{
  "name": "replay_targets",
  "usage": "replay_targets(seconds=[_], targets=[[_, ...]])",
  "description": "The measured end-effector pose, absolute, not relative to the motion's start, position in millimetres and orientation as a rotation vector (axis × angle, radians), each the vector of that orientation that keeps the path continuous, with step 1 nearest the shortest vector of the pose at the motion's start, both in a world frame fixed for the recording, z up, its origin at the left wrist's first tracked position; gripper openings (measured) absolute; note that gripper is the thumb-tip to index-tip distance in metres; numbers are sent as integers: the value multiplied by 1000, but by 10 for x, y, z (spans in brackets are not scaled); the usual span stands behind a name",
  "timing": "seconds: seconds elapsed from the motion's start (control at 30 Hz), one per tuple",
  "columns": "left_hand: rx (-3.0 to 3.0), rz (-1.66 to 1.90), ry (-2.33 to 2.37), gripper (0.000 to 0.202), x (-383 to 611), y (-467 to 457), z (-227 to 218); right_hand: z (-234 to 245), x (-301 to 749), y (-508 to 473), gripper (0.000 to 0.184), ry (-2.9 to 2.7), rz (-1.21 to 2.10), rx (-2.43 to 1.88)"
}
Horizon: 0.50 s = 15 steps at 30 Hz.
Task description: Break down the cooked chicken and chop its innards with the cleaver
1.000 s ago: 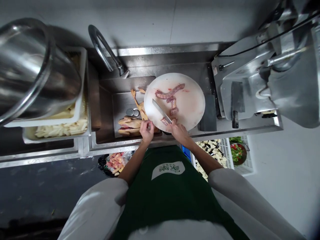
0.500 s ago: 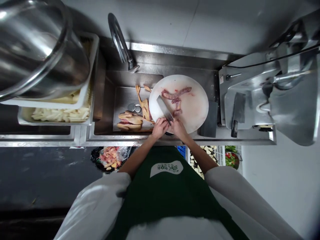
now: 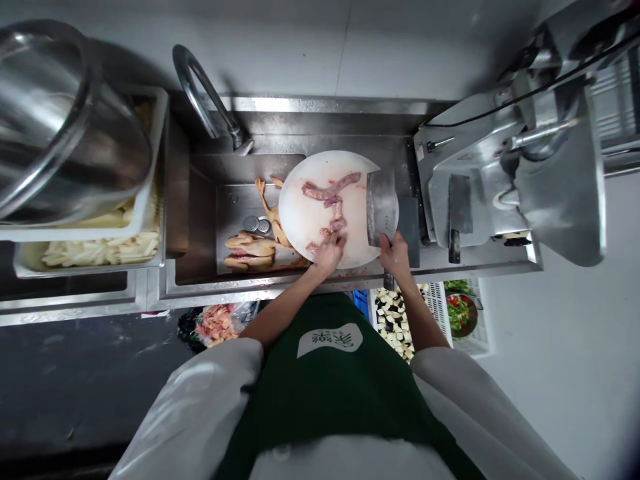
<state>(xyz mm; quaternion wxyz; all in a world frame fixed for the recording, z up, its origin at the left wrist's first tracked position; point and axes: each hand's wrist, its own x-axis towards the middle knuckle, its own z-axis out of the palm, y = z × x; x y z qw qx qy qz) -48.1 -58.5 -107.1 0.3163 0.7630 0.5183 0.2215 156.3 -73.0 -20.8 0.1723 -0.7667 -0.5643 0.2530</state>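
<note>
A long strip of raw meat (image 3: 331, 187), like a poultry neck, lies across the round white cutting board (image 3: 300, 173). Below it are several shorter meat pieces (image 3: 337, 212). My left hand (image 3: 331, 253) is at the board's near side, its fingers closed around one of these short pieces, which they partly hide. In my right hand (image 3: 395, 256) is the handle of a cleaver (image 3: 382, 205), whose broad blade hangs over the board's right side. Whole plucked ducks (image 3: 251, 251) rest in the sink left of the board.
A tall faucet (image 3: 207, 93) rises behind the sink. At right a slicing machine (image 3: 560, 180) stands with a second cleaver (image 3: 459, 207) on it. Stacked trays of cut white strips (image 3: 100, 250) and a large steel pot (image 3: 75, 133) are at left. Below the counter are vegetable baskets (image 3: 393, 317).
My right hand has carried the cleaver rightward, away from my left hand, turning its blade. My left hand has moved onto the meat pieces. More small pieces now show on the board.
</note>
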Motion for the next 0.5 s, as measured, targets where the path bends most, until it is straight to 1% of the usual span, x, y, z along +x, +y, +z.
replay_targets(seconds=[0.13,0.27,0.4,0.5], targets=[[1726,781,1347,20,-755,-471,-955,-214,1655,-972,41,-1627,692,-2279],[1289,1020,1499,22,-1600,-353,-731,-93,1410,-1061,36,-1996,793,-2353],[1027,944,1563,25,-2291,-206,-563,-77,1027,-971,28,-2464,952,-2086],[988,787,1491,28,-2290,-110,-571,-161,907,-865,27,-2631,938,-1961]])
